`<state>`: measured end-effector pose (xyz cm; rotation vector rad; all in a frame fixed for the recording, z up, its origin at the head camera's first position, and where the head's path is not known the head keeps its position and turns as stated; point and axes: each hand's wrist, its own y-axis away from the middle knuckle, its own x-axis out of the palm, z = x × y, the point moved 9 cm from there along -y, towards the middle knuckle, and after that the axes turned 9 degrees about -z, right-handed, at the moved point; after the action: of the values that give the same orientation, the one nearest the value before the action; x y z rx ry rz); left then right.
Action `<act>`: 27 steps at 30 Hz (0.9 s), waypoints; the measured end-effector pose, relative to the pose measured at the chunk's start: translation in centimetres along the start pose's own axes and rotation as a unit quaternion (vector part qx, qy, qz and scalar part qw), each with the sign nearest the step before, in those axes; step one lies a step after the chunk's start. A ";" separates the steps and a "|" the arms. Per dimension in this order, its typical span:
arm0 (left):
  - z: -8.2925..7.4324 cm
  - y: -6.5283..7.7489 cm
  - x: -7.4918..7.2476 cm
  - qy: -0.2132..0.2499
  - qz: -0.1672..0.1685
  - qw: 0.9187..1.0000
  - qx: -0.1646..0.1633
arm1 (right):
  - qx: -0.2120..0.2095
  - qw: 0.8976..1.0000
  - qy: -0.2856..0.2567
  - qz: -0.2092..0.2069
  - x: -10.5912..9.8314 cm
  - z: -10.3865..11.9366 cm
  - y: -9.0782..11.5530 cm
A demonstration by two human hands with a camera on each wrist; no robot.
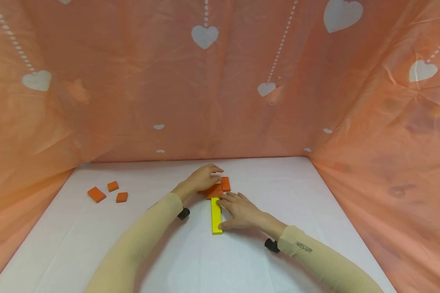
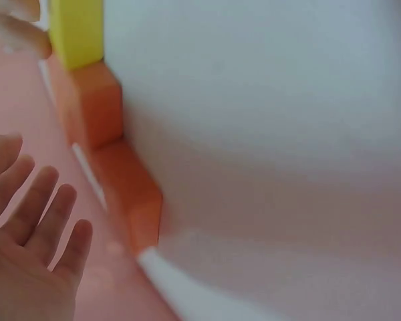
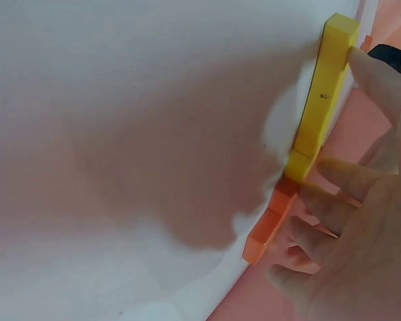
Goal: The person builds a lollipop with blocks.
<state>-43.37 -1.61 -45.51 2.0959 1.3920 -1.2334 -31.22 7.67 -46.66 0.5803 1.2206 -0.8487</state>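
A long yellow block [image 1: 216,217] lies on the white table, its far end against a cluster of orange blocks [image 1: 214,191]. My right hand [image 1: 240,211] is along the yellow block's right side, thumb and fingertips touching it, fingers fairly straight. In the right wrist view, the thumb meets the side of the yellow block [image 3: 319,100], and the fingers spread toward the orange blocks [image 3: 262,234]. Over the left part of the orange cluster hovers my left hand [image 1: 203,179]; the left wrist view shows its fingers loosely spread, apart from the orange blocks [image 2: 107,110].
Three loose orange pieces, among them a larger block [image 1: 96,194], lie at the table's left. An orange cloth [image 1: 227,101] with white hearts encloses the back and sides of the table [image 1: 286,183].
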 end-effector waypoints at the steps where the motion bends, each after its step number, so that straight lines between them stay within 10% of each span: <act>1: 0.1 0.5 -0.6 0.005 -0.006 1.000 -0.005 | 0.002 1.000 -0.004 -0.003 -0.1 0.0 0.0; 15: 6.1 10.2 -9.9 -0.010 -0.099 0.995 -0.024 | 0.060 0.997 -0.038 -0.014 -0.1 -2.9 -0.9; 27: 12.0 18.6 -15.1 -0.053 -0.100 0.993 -0.033 | 0.051 0.998 -0.035 0.002 0.0 -2.6 -1.5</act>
<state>-35.12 -27.05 -43.42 1.8550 1.6012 -1.3325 -33.87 8.85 -47.28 0.6299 1.1170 -0.9258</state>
